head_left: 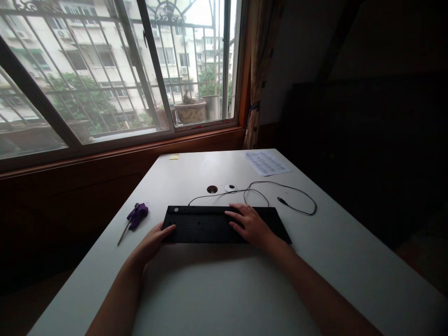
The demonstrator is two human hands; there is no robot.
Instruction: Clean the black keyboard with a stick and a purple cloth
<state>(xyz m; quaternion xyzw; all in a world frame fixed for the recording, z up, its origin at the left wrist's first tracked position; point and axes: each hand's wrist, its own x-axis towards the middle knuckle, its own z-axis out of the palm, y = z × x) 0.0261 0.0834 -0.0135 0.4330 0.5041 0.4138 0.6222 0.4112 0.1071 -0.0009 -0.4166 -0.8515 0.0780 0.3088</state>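
A black keyboard (203, 227) lies across the white table with its plain underside facing up. My left hand (154, 240) grips its left end, the thumb on top and the other fingers hidden beneath. On the right half of the underside rests my right hand (250, 224), fingers spread and holding nothing. From the keyboard's far edge a thin black cable (308, 214) loops out to the right and ends in a USB plug (281, 200). To the left of my left hand lie a purple cloth (139, 215) and a thin stick-like tool (123, 232), partly overlapping.
Beyond the keyboard, the table (196, 289) has a round cable hole (212, 189) and a white round cap (230, 188). Printed paper (268, 163) lies at the far right, a yellow sticky note (174, 157) at the far left. A barred window (168, 70) stands behind.
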